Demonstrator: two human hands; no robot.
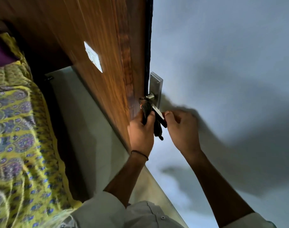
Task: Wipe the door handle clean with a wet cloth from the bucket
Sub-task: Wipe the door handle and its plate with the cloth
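A dark grey-brown cloth (147, 111), faintly streaked, in my left grip (141, 129). The brushed silver metal door handle (156, 87) has a lever that is glinting white on top and black beneath. It sits on a pale blue-grey flat surface (222, 63) mottled with dark shadow. Alongside is a warm brown wood-grain panel (107, 46) with a white rectangular switch plate (93, 56). A thin black thread band (139, 154) is on my left wrist, and my shirt sleeve (107, 214) is off-white. At left, a yellow-green bedspread (17, 129) carries a purple-and-blue paisley print.

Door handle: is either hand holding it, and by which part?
The right hand pinches the door handle at its free end; the left hand grips the cloth, bunched round the handle nearer its pivot.
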